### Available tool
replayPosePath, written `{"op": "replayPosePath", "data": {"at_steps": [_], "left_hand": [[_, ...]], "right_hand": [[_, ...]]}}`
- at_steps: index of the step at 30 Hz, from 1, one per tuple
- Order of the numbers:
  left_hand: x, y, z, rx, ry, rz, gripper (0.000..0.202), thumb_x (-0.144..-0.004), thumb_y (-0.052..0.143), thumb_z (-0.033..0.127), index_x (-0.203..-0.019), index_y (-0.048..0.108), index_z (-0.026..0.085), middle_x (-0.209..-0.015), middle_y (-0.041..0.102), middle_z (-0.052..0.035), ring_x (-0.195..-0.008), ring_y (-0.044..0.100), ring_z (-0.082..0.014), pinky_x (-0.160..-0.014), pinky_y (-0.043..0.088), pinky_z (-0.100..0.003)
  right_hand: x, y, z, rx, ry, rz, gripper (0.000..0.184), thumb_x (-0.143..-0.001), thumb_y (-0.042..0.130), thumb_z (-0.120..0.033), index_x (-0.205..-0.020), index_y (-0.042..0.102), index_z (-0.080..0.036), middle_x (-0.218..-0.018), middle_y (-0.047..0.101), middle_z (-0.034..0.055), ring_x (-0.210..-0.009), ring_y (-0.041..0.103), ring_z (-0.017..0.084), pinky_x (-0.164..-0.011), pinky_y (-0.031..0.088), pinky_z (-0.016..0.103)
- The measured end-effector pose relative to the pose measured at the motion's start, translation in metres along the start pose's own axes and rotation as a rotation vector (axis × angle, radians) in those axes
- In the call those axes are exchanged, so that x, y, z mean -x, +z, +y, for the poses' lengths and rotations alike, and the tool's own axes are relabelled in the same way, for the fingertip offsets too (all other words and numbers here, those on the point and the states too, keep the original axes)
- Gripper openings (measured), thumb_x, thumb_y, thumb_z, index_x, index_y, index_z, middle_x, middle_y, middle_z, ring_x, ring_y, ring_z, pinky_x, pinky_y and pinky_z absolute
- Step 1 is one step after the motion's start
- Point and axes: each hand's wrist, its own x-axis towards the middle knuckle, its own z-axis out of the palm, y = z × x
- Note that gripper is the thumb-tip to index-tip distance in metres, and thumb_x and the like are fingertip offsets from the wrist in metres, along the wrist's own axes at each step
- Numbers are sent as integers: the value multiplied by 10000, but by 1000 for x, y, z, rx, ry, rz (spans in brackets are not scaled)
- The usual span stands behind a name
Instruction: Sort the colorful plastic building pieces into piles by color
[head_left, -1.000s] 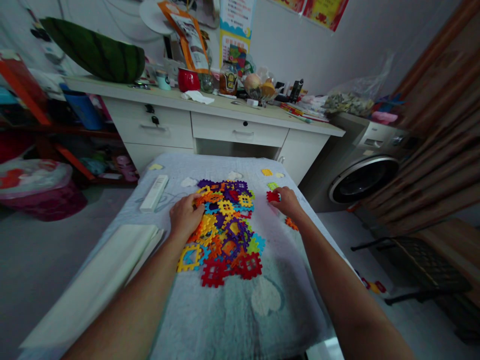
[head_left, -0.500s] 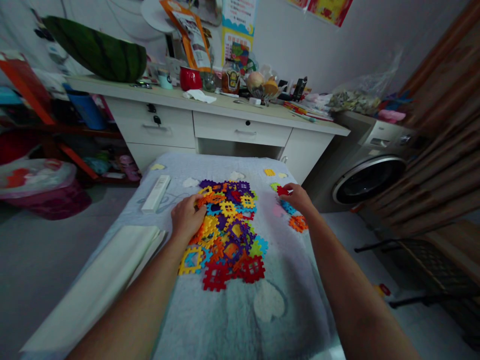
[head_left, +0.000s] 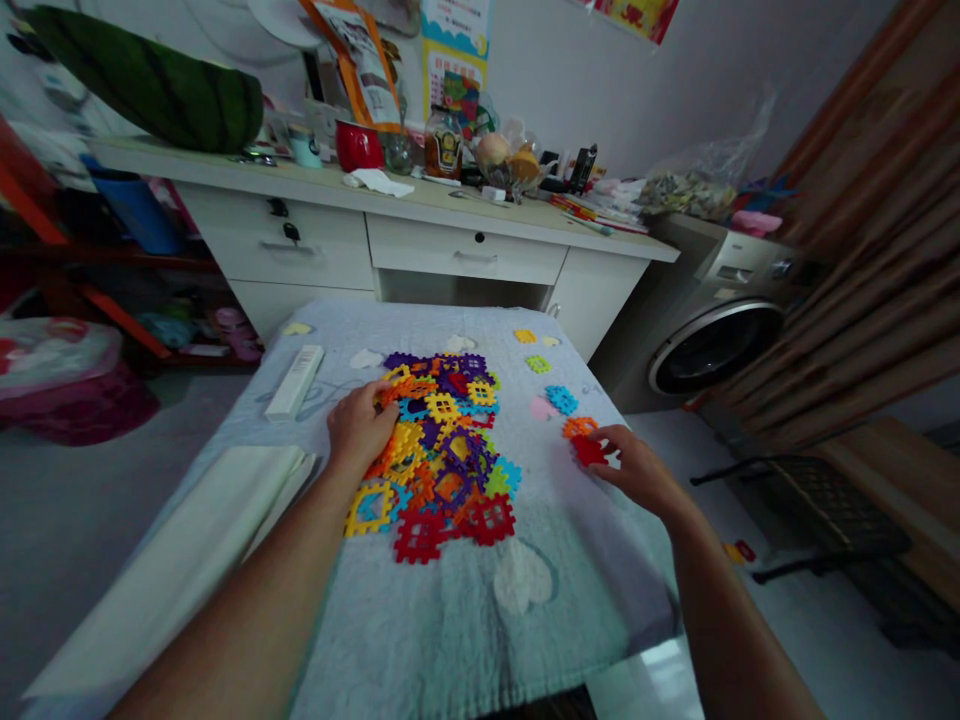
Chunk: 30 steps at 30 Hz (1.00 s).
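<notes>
Notched plastic building pieces in red, yellow, orange, purple, blue and green form a loose pile (head_left: 442, 408) in the middle of the cloth-covered table. My left hand (head_left: 361, 425) rests against the pile's left side, thumb and fingers apart, touching orange and yellow pieces. Pinched in my right hand (head_left: 636, 472) is a red building piece (head_left: 589, 450), low over the cloth at the right. Just behind it lies an orange piece (head_left: 577, 427). Farther back in the same row are a blue piece (head_left: 561, 400), a green piece (head_left: 538, 364) and a yellow-orange piece (head_left: 524, 336).
A white box (head_left: 295, 385) and a folded white cloth (head_left: 180, 560) lie along the table's left side. Behind stands a desk (head_left: 450, 215) bearing a watermelon piece (head_left: 150, 85), jars and papers. A washing machine (head_left: 712, 320) is at the back right, beside a curtain.
My right hand has moved toward me with the red piece, from beside the green piece to just in front of the orange one. My left hand stays at the pile. The view has shifted slightly.
</notes>
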Motion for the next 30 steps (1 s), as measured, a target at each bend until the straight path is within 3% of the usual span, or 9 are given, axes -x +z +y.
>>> {"op": "replayPosePath", "data": {"at_steps": [6, 12, 16, 19, 23, 27, 30], "left_hand": [[-1, 2, -3, -4, 12, -2, 372, -848, 547, 339, -1193, 644, 238, -1212, 684, -82, -1126, 616, -286, -986, 445, -418], [-1, 2, -2, 5, 1, -1, 370, -846, 548, 358, -1184, 649, 246, -1198, 693, -74, -1101, 624, -278, -978, 447, -409], [-2, 2, -3, 9, 1, -3, 371, -844, 545, 362, -1180, 651, 247, -1197, 695, -76, -1100, 624, -285, -978, 444, -418], [-2, 2, -3, 14, 1, -2, 366, -844, 541, 362, -1176, 652, 255, -1198, 696, -73, -1114, 620, -284, -984, 439, -416], [-1, 1, -2, 12, -6, -2, 358, -843, 544, 365, -1166, 655, 257, -1195, 695, -74, -1119, 615, -288, -994, 431, -424], [-1, 1, 0, 17, -20, -6, 356, -845, 550, 367, -1168, 654, 260, -1186, 697, -72, -1096, 620, -280, -984, 435, -415], [-1, 0, 0, 15, -20, -6, 365, -845, 547, 356, -1179, 653, 254, -1193, 694, -80, -1105, 618, -286, -984, 437, -418]], "right_hand": [[36, 0, -5, 39, -53, -106, 309, -777, 653, -243, -1084, 657, -205, -1129, 634, 92, -1023, 612, 234, -946, 485, 413], [36, 12, -15, 148, -30, -87, 327, -815, 662, -339, -1100, 644, -180, -1131, 612, 121, -1064, 574, 260, -977, 449, 443], [32, 16, -16, 247, 4, -82, 266, -805, 667, -299, -1040, 659, -176, -1078, 623, 114, -1024, 584, 254, -949, 452, 418], [24, 9, -15, 263, -8, -77, 260, -797, 681, -318, -1023, 665, -189, -1091, 636, 111, -1037, 591, 257, -960, 445, 415], [-5, 5, -15, 286, 15, 56, 313, -836, 654, -359, -1099, 650, -190, -1162, 649, 130, -1119, 584, 271, -1010, 410, 416], [-38, 18, -10, 359, 169, 105, 437, -847, 645, -432, -1194, 624, -166, -1144, 664, 151, -1081, 606, 271, -947, 428, 371], [-49, 29, -5, 422, 194, 85, 423, -841, 641, -410, -1181, 636, -158, -1087, 668, 144, -1019, 612, 252, -901, 427, 341]]}}
